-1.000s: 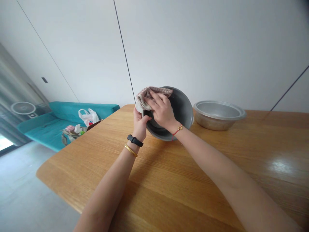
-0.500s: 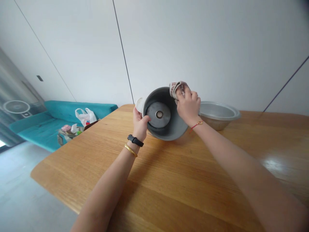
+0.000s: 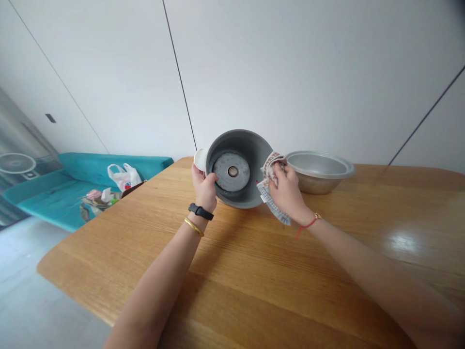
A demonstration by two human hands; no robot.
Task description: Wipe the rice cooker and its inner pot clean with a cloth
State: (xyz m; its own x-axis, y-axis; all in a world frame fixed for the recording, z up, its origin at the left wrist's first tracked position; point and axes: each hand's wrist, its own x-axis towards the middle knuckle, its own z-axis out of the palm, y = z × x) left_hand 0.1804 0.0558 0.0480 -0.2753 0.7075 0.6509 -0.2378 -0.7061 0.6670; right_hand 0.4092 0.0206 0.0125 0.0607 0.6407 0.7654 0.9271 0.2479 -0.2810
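Grey metal is the main material in view: a round grey metal vessel (image 3: 240, 168) is gripped by the left hand (image 3: 204, 186) at the centre of the frame, with the fingers wrapped around its lower rim. It is held tilted above the worktop, its hollow side turned toward the camera. Inside it, a round metal plate (image 3: 231, 170) with a central ring fitting can be seen. A small white round piece (image 3: 200, 159) is seen at the vessel's left edge, just behind the left hand, but its kind cannot be told. A patterned cloth (image 3: 271, 186) is bunched in the closed right hand (image 3: 286, 191), with one end hanging below the fist, just beside the vessel's right wall. A black wristband (image 3: 201, 211) and a gold bangle (image 3: 193, 226) are worn on the left wrist, and a red string bracelet (image 3: 308, 224) on the right. An aluminium basin (image 3: 319, 172) is placed on the wooden worktop (image 3: 290, 276) to the right of the vessel, near the right hand. A white plastic bag (image 3: 123, 177) is seen on a teal sofa (image 3: 47, 203) at the upper left.
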